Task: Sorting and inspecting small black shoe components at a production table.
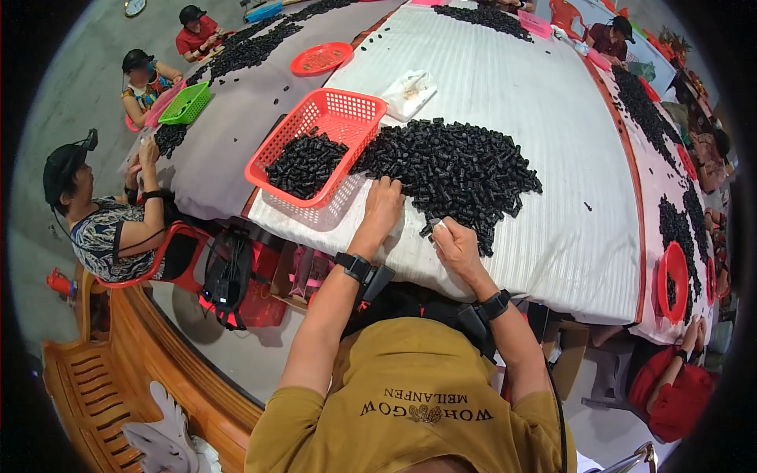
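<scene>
Mustard cloth, softly creased and printed in dark figures, forms the shirt (426, 343) nearest the camera. At far left is a glossy wooden bench (102, 402) with curved slats; above it a seated co-worker (114, 229) wears a dark cap and a patterned top. Next come a lattice-sided green basket (186, 102) and smooth grey cloth (217, 158) spread over a table.

A rectangular red basket (347, 118), its plastic walls pierced with small holes, stands on ribbed white cloth (568, 181); short, shiny black pieces (465, 169) fill its near end. Beyond it lies a round red plate (322, 59). Just right of the basket, the left hand (384, 203) reaches to the near edge of the main heap, fingers bent downward; whether they grip anything, I cannot tell. A stained white tray (412, 94) sits behind the heap, which spreads broad and lumpy over the cloth. At its near tip, the right hand (456, 243) is curled, thumb and fingers drawn together around something small and pale, too blurred to identify. Farther right, past a red border, an oval-looking red bowl (674, 260) rests on pink cloth (643, 236).
</scene>
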### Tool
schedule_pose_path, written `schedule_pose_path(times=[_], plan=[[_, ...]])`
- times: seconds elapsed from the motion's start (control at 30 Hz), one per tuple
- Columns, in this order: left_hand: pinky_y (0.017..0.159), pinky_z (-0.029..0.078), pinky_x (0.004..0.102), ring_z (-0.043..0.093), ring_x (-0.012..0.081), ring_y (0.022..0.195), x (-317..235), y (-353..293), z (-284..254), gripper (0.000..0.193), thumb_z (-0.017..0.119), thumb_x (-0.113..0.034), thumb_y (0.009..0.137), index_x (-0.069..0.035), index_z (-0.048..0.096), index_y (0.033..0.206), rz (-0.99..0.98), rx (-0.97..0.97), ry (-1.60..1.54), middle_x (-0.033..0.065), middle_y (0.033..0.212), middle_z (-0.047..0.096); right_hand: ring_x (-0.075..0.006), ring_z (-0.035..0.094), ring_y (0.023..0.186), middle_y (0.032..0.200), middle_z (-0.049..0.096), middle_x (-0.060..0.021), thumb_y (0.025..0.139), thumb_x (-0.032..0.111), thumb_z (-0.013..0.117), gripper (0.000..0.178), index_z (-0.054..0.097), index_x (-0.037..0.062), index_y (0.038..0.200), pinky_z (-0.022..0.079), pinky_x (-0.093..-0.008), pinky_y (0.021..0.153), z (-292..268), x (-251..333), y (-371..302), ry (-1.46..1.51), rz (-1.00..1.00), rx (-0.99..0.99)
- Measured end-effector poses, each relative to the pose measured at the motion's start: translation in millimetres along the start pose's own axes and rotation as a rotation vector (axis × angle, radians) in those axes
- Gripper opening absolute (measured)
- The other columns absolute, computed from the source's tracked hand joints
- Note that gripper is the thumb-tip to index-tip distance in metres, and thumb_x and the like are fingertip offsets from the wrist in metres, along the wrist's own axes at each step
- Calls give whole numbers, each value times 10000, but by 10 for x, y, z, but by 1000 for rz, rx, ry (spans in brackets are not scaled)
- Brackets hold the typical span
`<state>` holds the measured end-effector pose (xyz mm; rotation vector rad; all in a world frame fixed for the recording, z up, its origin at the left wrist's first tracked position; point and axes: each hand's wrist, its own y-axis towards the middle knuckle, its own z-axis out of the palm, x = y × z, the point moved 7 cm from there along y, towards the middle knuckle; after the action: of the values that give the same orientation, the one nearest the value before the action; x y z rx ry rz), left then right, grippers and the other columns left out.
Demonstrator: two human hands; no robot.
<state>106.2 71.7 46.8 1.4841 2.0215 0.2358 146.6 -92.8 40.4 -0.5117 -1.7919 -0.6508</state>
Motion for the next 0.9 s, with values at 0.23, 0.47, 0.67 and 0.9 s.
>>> schedule_pose_path(times=[0.23,0.47,0.67,0.9], plan=[[534,434,208,530,85,587,-4,-439,67,145,582,-145,857,-7,605,894,-667,148,-1308,39,755,601,-40,426,433,512,468,13,902,254,494,296,514,42,696,349,-204,399,-23,-105,-14,286,178,-46],[563,448,214,538,101,609,-401,-707,269,176,553,-138,879,22,603,933,-737,367,-1932,52,749,596,-67,488,495,566,537,-10,861,231,567,250,541,20,730,387,-228,459,-24,-8,3,91,19,-41],[560,448,218,537,103,604,-443,-726,294,131,559,-129,875,-7,603,894,-715,375,-1839,49,731,587,-85,526,576,622,583,-57,817,247,623,252,550,15,753,429,-256,530,-23,5,7,-52,33,-26],[559,450,210,536,101,602,-425,-730,289,112,560,-111,872,-11,603,899,-669,410,-1883,46,726,583,-88,527,578,611,572,-66,810,241,632,261,543,1,758,434,-264,531,-31,-31,7,-78,39,-59]])
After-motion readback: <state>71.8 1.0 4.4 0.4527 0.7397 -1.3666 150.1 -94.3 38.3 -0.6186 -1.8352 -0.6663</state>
